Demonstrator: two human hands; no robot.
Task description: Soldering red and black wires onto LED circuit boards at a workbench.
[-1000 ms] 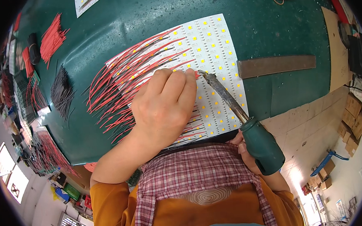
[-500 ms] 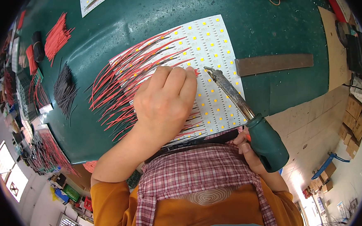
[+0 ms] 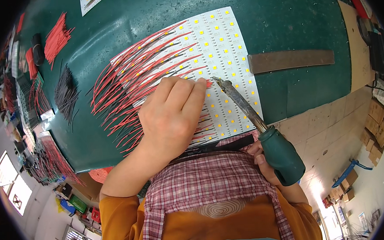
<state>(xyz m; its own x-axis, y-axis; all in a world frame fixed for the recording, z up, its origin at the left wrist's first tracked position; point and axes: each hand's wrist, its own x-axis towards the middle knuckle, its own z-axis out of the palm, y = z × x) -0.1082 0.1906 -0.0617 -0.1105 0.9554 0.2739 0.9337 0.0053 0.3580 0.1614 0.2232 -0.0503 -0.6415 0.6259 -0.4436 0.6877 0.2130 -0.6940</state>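
My left hand (image 3: 170,119) is closed over the white LED board (image 3: 234,51), its fingers pinching red wires (image 3: 209,83) whose ends stick out past the fingertips. Most of those wires are hidden by the hand. In my right hand (image 3: 265,163), partly covered, is a soldering iron (image 3: 282,154) with a dark green handle. Its blackened tip points up and left, close beside the red wire ends; whether they touch I cannot tell. Rows of yellow LEDs dot the board. Many red and black wires (image 3: 123,73) fan off its left side, several ending at small points along one line.
Loose bundles of red wires (image 3: 59,38) and black wires (image 3: 66,94) lie on the green mat (image 3: 292,26) at the left. A brown strip (image 3: 291,61) touches the board's right edge. Wired boards (image 3: 55,150) are stacked at far left; part of another board (image 3: 91,2) shows at the back.
Both my left hand and the iron tip have moved slightly nearer to me along the board. One more red wire end shows on the board beyond my left fingers. The view has shifted a little.
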